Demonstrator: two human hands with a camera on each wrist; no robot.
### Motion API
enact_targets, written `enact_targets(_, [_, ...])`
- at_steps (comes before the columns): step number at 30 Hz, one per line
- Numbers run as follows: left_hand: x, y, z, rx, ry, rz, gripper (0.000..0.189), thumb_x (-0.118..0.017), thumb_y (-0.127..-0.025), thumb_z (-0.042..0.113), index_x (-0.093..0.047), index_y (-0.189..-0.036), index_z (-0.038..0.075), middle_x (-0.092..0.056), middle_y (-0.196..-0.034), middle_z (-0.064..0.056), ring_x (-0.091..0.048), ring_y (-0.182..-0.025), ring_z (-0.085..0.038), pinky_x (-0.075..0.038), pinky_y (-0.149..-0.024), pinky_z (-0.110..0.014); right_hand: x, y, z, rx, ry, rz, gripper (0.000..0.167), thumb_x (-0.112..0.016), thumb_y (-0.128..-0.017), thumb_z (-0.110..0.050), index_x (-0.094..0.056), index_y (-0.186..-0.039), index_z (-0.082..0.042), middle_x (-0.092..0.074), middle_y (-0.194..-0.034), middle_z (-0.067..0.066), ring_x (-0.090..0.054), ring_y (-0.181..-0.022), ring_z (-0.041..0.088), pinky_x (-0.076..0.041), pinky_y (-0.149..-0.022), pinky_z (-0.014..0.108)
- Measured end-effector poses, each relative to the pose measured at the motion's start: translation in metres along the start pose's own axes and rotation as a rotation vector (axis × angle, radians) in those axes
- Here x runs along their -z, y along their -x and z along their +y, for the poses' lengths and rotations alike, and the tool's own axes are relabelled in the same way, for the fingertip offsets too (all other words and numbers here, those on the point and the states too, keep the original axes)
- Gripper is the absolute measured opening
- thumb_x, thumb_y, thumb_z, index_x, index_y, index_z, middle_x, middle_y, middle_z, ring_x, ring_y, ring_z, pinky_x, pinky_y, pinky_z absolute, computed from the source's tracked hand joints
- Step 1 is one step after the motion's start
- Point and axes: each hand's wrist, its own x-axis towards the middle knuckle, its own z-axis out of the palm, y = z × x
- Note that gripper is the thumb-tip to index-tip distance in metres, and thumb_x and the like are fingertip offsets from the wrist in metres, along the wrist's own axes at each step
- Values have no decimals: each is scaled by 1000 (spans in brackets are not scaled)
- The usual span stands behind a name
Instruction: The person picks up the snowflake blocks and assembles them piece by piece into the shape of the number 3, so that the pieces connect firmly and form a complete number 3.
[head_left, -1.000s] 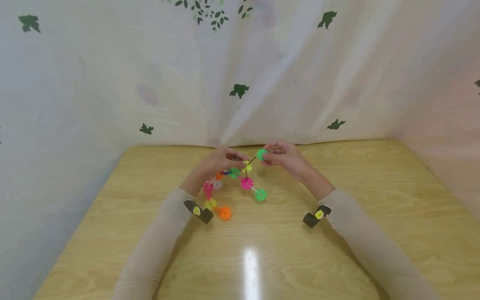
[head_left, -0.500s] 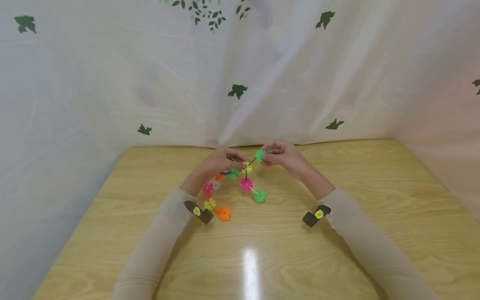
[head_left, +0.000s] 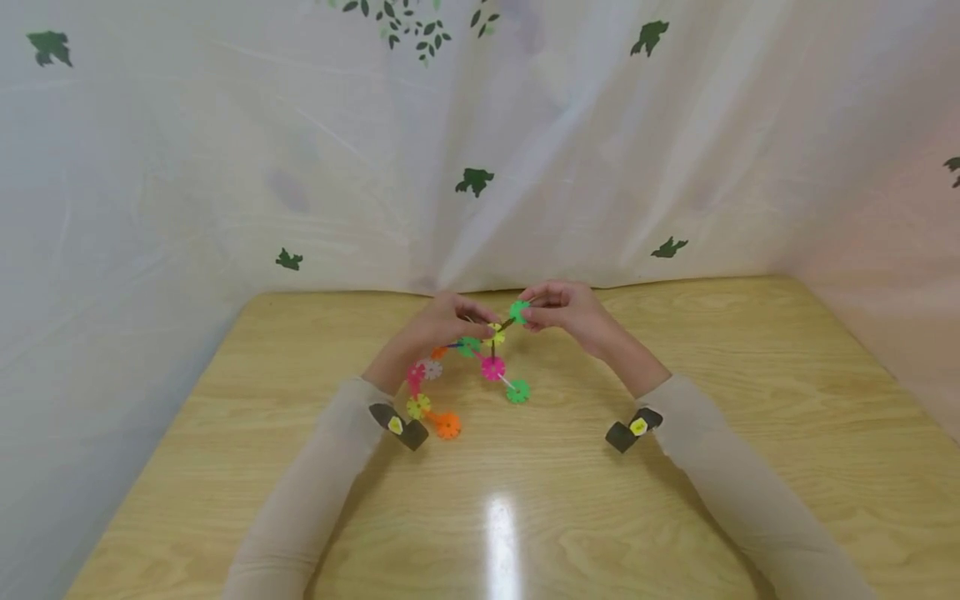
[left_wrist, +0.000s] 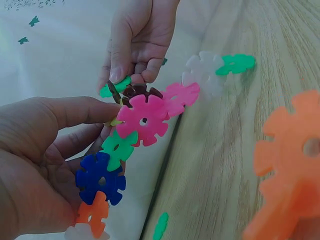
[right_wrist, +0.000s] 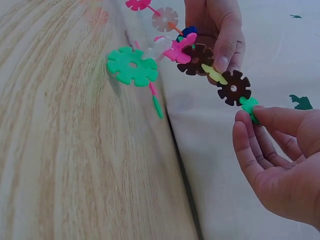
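A chain of notched plastic snowflake discs hangs between both hands above the table. In the head view, my left hand [head_left: 444, 323] pinches a yellow disc [head_left: 496, 336] between thumb and fingers. My right hand [head_left: 570, 315] pinches a green disc [head_left: 518, 313] at the chain's upper end. Between these two sits a brown disc [right_wrist: 230, 94], slotted into both in the right wrist view. A second brown disc [right_wrist: 194, 64] joins the yellow one to a pink disc [left_wrist: 134, 123]. From the pink disc, one branch runs to a green end disc [head_left: 518, 392]. Green and blue discs [left_wrist: 90, 172] lead along another branch.
The other branch curves back past a white disc [head_left: 430, 369] and a lower yellow disc [head_left: 418, 407] to an orange end disc [head_left: 448, 426]. Wooden table [head_left: 570, 500] lies below. A pale cloth [head_left: 360, 183] with green bird prints stands behind its back edge.
My right hand has shifted slightly left and down with the green disc, closer to the yellow one. The brown disc between them has turned from edge-on to broader. The left hand stays nearly still.
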Motion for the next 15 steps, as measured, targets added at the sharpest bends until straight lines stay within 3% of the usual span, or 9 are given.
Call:
enact_targets(5, [-4, 1, 4, 7, -1, 36, 18, -74, -93, 14, -77, -108, 4, -78, -100, -8, -68, -87, -15, -57, -81, -32, 1, 1, 1, 18, 23, 25, 28, -70, -96, -6, -65, -121, 5, -72, -90, -2, -73, -84, 18, -62, -89, 40])
enact_targets(15, [-3, 8, 12, -41, 25, 86, 16, -74, -91, 8, -76, -104, -2, -77, -93, -10, -66, -79, -12, -54, -72, -26, -4, 0, 1, 93, -41, 62, 24, -70, -94, 0, -66, -116, 9, -74, -86, -1, -71, -77, 12, -62, -81, 29])
